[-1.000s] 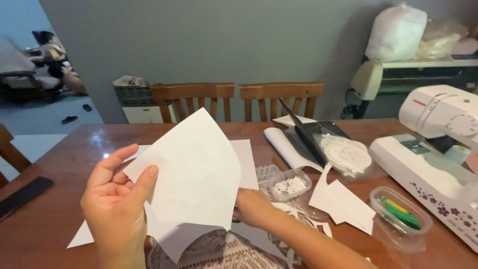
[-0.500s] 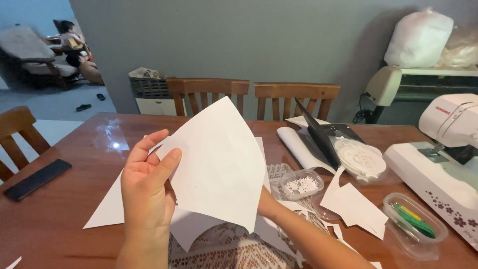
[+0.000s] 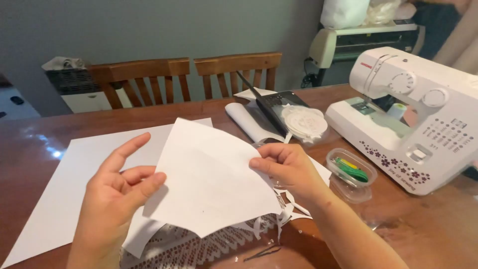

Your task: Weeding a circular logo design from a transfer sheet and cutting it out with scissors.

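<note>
Both my hands hold a white curved-edged paper piece (image 3: 209,179) above the wooden table (image 3: 408,234). My left hand (image 3: 117,187) pinches its left edge with the fingers spread behind it. My right hand (image 3: 286,167) grips its right edge with thumb on top. Under the paper lies white lace fabric (image 3: 199,246) with a scalloped border, partly hidden. A large white paper sheet (image 3: 74,184) lies flat on the table beneath my left hand.
A white sewing machine (image 3: 413,114) stands at the right. A small clear plastic box (image 3: 351,172) with green items sits in front of it. A rolled paper (image 3: 246,122), a black tablet (image 3: 279,107) and a round lace piece (image 3: 303,122) lie beyond. Two wooden chairs (image 3: 189,74) stand behind the table.
The paper piece has come down from upright to lower and flatter. My right hand has come out from under it and now grips its right edge. The view has swung right.
</note>
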